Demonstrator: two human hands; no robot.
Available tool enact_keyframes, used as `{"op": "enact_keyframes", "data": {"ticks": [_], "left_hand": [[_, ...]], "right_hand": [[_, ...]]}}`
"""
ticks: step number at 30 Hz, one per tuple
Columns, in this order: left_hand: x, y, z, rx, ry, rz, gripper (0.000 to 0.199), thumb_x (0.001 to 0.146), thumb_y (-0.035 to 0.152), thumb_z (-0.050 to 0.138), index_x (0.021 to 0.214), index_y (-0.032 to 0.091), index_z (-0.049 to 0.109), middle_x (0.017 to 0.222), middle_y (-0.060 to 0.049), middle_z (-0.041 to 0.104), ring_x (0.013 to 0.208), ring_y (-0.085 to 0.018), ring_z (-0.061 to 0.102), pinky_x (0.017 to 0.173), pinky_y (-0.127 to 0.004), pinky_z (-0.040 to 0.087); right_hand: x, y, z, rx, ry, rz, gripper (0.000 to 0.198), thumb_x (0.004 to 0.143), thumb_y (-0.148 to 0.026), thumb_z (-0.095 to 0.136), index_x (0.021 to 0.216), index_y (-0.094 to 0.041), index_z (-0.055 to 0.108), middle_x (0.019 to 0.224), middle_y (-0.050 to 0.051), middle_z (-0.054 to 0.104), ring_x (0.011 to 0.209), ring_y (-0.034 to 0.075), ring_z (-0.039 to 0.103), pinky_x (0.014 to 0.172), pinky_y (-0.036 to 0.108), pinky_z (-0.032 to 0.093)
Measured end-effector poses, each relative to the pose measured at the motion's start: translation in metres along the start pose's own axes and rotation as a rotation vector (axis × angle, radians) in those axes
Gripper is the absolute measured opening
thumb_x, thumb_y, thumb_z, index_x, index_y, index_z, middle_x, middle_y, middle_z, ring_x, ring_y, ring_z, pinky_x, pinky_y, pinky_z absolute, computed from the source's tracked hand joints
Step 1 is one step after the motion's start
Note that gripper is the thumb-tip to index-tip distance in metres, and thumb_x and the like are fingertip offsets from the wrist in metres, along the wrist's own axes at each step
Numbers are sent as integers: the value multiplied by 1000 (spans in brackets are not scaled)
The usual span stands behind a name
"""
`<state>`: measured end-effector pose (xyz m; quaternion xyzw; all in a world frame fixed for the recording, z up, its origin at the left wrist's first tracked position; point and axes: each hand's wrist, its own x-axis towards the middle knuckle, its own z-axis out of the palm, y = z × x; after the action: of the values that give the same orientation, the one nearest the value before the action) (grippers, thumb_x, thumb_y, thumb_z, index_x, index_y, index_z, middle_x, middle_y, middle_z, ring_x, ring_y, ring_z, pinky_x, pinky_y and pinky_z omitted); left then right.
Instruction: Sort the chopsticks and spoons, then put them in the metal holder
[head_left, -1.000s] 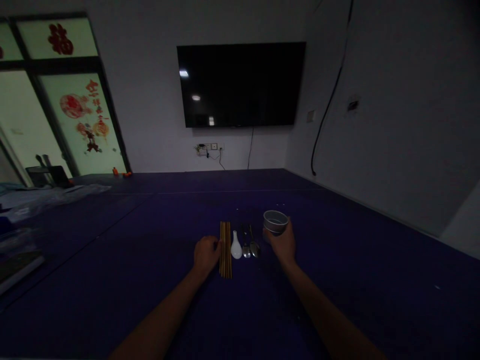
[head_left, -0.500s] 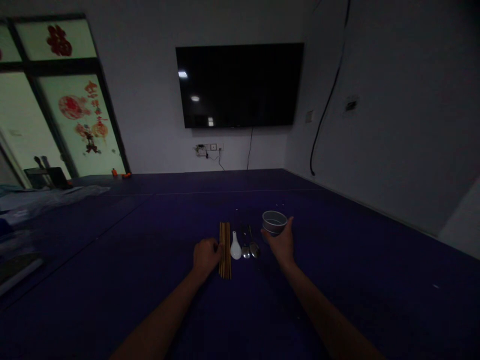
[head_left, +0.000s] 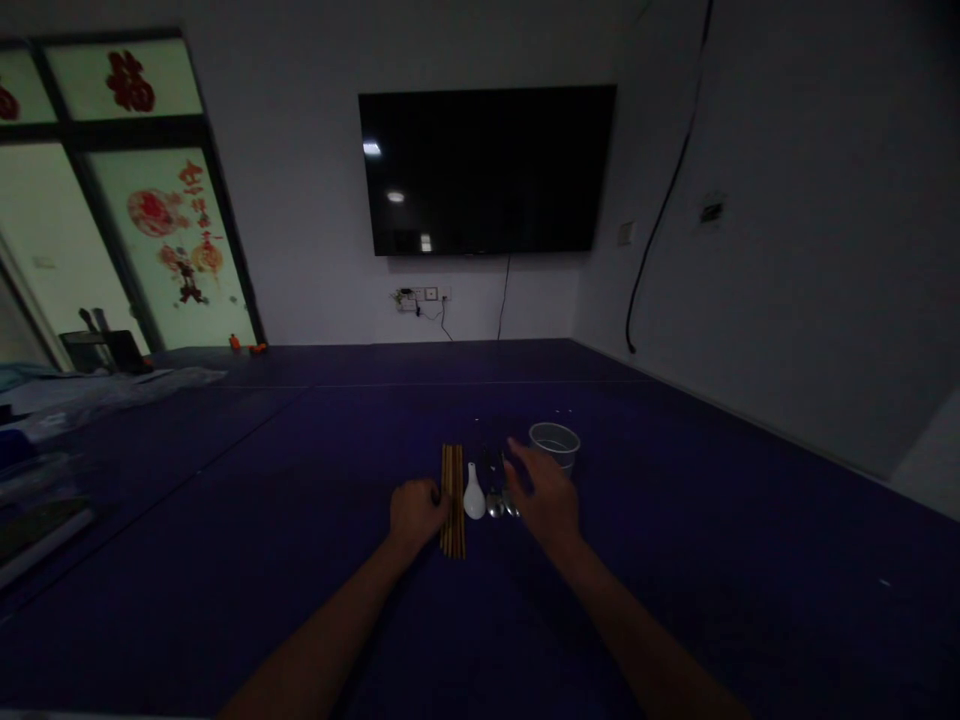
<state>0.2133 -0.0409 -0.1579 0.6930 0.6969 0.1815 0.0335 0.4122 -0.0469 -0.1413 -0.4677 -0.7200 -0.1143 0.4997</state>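
My right hand (head_left: pixel 541 492) has let go of the cup (head_left: pixel 554 444) and drifted left, fingers spread over the metal spoons (head_left: pixel 496 500) — holding nothing. My left hand (head_left: pixel 415 511) stays curled against the chopsticks (head_left: pixel 451 498) on the table (head_left: pixel 300 520) — whether it grips them, I cannot tell.

Chopsticks (head_left: pixel 451 498), then spoon (head_left: pixel 473 496) to their right, cup (head_left: pixel 554 445) farthest right.

Big black TV (head_left: pixel 487 170) mounted on the white wall, with a power outlet (head_left: pixel 420 295) and dangling cords right under it. Glass doors (head_left: pixel 112 220) on the left have red paper decorations stuck on. Dark purple-blue table (head_left: pixel 712 560) fills the foreground, some clutter at its far left edge.
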Motion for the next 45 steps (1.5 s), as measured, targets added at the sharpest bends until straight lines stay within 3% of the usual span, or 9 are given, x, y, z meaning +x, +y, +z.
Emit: {"op": "enact_keyframes", "data": {"ticks": [4,7,18,45], "left_hand": [[0,0,1,21,-2,1,34,80,41,43,75,19,68,78,-6,70,75,-18,63,65,-26,38],[0,-1,2,32,-8,12,35,81,40,41,73,19,68,76,-6,69,74,-17,63,65,-25,37],[1,1,0,71,-59,3,43,83,45,36,72,18,68,78,-8,69,75,-19,63,66,-27,37],[0,3,-1,62,-84,-17,41,82,44,38,77,18,69,78,-8,69,80,-21,64,72,-29,39]], "right_hand": [[-6,-10,7,-13,-243,-124,32,92,-29,37,98,-20,68,93,7,69,87,20,61,81,33,46],[-7,-12,9,-10,-307,-144,32,92,-28,38,94,-21,69,91,7,69,85,19,61,76,30,47],[-8,-11,11,-96,-344,-129,27,92,-25,42,88,-21,68,88,5,69,83,16,61,73,26,44],[-8,-10,11,-123,-384,5,31,93,-28,39,86,-22,69,91,4,69,87,15,62,76,24,44]]}}
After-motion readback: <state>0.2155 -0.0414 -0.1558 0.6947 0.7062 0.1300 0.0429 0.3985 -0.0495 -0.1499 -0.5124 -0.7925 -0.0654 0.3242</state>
